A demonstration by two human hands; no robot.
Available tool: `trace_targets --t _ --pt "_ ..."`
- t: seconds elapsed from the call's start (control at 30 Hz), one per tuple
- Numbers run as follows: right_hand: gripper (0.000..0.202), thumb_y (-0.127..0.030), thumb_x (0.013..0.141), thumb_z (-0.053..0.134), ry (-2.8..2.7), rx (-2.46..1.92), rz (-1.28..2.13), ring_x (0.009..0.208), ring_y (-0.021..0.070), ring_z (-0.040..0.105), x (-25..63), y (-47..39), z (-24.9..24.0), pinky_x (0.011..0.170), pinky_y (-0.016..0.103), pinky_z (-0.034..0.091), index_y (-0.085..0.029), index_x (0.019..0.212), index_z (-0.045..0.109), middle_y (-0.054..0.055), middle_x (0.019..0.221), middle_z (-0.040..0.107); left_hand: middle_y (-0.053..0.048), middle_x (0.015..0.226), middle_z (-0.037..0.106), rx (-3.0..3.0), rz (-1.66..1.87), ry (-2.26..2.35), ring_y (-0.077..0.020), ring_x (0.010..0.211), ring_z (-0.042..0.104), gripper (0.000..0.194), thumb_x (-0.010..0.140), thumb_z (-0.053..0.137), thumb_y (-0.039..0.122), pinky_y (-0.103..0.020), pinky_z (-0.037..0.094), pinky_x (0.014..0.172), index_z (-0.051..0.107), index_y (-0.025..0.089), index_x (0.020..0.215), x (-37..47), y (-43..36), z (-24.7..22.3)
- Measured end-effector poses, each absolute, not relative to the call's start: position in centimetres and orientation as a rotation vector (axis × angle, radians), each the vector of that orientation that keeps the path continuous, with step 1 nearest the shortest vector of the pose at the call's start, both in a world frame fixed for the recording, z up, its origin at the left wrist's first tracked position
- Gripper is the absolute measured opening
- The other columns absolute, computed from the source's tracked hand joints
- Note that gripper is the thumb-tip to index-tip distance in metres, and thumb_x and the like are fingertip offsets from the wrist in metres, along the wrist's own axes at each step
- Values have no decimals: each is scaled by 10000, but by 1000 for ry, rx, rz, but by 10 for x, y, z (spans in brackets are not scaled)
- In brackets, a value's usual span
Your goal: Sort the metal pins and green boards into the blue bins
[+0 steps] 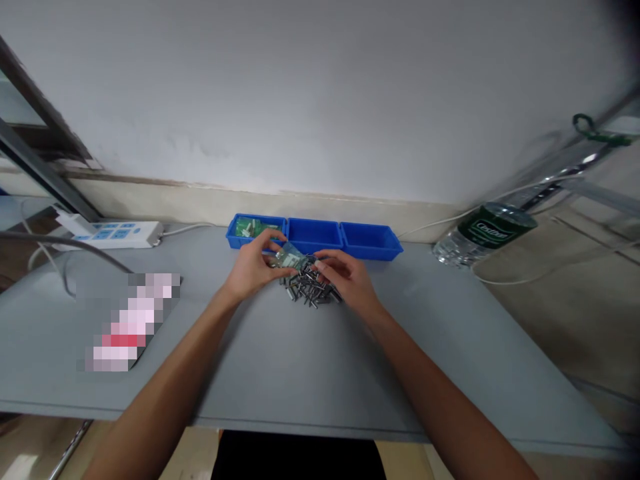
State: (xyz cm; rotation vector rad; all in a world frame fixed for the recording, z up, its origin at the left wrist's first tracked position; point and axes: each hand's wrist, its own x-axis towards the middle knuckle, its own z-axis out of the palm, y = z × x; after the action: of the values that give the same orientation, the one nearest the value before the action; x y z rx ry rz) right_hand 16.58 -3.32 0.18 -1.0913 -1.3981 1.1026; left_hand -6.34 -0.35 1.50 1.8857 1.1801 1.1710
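Note:
My left hand (253, 267) holds a small clear plastic bag (291, 259) with a green print, just in front of the blue trays. My right hand (347, 275) pinches at the bag's right end, fingers closed, directly over a pile of several small dark metal pins (310, 290) lying on the grey table (320, 360). Whether a pin is between the right fingers cannot be made out. Three blue trays stand in a row behind the hands; the left tray (255, 229) holds green-printed bags, the middle tray (314, 235) and right tray (371, 240) look empty.
A white power strip (117, 233) with its cable lies at the back left. A blurred pink and white object (131, 320) rests at the left. A clear water bottle (483, 233) with a green label lies on its side at the back right. The wall runs close behind the trays.

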Motion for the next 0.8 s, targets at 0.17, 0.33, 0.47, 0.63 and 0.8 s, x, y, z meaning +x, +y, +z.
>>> trace_targets --t 0.17,0.33,0.47,0.63,0.8 --pt "334 -520 762 819 -1429 -1079 1157 655 171 662 166 -34 -1 646 330 551 -263 973 792 18 762 733 51 770 616 1794 995 1004 -97 560 574 650 572 968 364 -208 482 513 580 224 1074 -54 -12 19" --pt "346 -498 661 894 -1365 -1080 1224 635 156 649 167 -32 -3 652 330 558 -239 862 781 16 760 739 30 816 652 1668 1032 991 -95 569 612 627 539 975 310 -212 509 522 614 204 1041 -53 -13 21" --pt "371 -515 621 911 -1315 -1076 1253 619 159 640 168 -30 -3 662 342 561 -238 807 750 -1 700 715 -34 809 733 1539 1015 942 -158 674 700 404 633 927 335 -277 585 630 698 169 922 -53 -11 20" --pt "347 -498 667 891 -1313 -1088 1252 630 163 633 169 -30 -3 679 352 544 -237 828 728 -4 704 703 -33 719 745 1559 948 906 -187 681 719 223 764 834 343 -322 611 648 739 178 880 -54 -11 20" --pt "329 -501 686 879 -1312 -1125 1214 655 171 642 168 -30 -2 685 350 536 -241 831 740 16 739 730 -39 790 749 1510 1079 922 -174 699 722 233 755 820 314 -352 647 721 727 169 911 -52 -6 16"
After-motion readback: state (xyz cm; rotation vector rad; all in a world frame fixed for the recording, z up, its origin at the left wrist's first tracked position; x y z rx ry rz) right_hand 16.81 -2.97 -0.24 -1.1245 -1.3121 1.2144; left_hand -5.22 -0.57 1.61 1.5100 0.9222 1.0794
